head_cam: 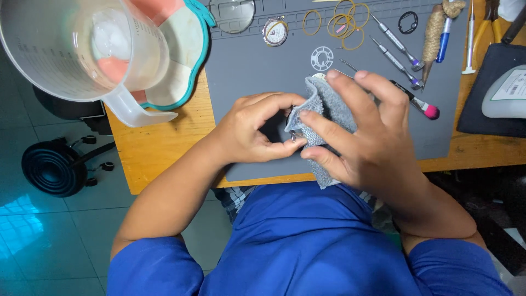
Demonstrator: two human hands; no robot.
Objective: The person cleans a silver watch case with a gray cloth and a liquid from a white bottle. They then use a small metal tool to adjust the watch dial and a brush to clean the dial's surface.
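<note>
Over grey mat (252, 71), cloth (327, 107) between both hands' fingers (320, 129).

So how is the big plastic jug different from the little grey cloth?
The plastic jug is big, clear and stiff; the grey cloth is small, soft and crumpled. The jug stands untouched at the desk's corner; the cloth is pinched in the right hand, against something small the left hand holds.

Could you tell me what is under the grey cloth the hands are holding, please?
Under the cloth lies the grey mat. The left hand and right hand pinch a small metal part in its folds; most of it is covered.
</note>
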